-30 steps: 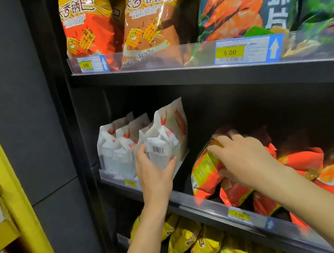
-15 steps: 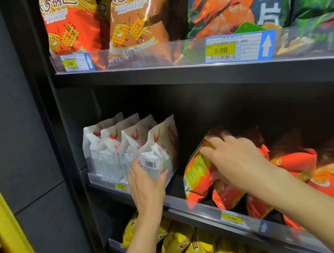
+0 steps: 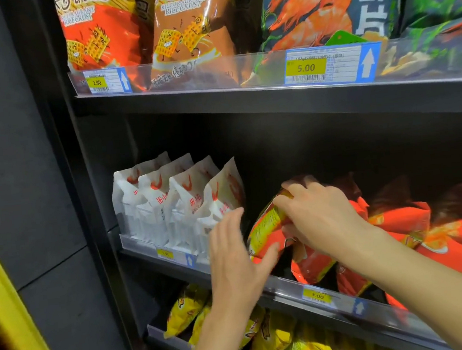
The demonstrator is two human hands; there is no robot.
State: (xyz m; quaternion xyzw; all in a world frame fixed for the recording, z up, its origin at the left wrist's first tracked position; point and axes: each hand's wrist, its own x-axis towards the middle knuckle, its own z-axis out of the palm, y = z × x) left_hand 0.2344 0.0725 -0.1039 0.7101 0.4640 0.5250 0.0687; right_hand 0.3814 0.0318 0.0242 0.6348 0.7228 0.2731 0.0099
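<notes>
Several white snack bags stand in a row at the left of the middle shelf. My left hand is open with straight fingers, just right of the frontmost white bag, its thumb against the bottom of an orange-red snack bag. My right hand grips the top of that orange-red bag, fingers curled over its edge. More orange-red bags lie to the right on the same shelf, partly hidden by my right forearm.
The upper shelf holds rice crust bags and shrimp chip bags behind a clear rail with price tags. Yellow snack bags fill the lower shelf. A dark panel and a yellow frame stand at left.
My left hand has let go of the frontmost white bag and moved right to the orange-red bag. The white bags now stand in a row. My right hand keeps its grip.
</notes>
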